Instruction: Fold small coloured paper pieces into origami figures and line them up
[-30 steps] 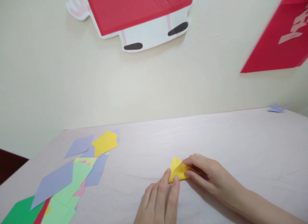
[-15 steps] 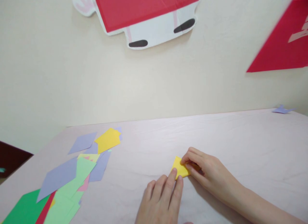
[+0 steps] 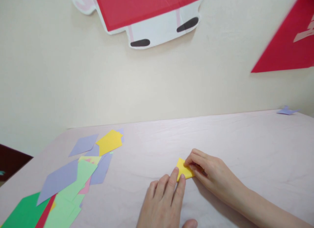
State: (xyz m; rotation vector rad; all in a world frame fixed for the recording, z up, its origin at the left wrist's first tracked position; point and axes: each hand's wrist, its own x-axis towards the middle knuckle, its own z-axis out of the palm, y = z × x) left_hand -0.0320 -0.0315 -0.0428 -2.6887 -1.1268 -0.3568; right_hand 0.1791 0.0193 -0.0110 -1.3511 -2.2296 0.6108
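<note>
Folded yellow paper (image 3: 183,170): on the desk (image 3: 137,159) directly before you, between your two hands. Your left hand (image 3: 163,200) lies palm down, grip spread, index and middle fingertips resting on the paper's near left part; its thumb is apart from the paper, low in view. Your right hand (image 3: 212,171) has its grip pinching the paper's right part between thumb and index finger; that end is mostly hidden behind your fingers.

To your left, loose papers overlap: lavender sheets (image 3: 59,178), mint-green pieces (image 3: 75,182), a dark green sheet (image 3: 24,208), a red strip (image 3: 46,211), a pink piece (image 3: 85,187) and, farther back, a flat yellow piece (image 3: 110,142). A small lavender paper piece (image 3: 286,111) sits at the desk's far right edge. Wall (image 3: 171,87) behind: a red-and-white cutout (image 3: 152,12), upper middle.
</note>
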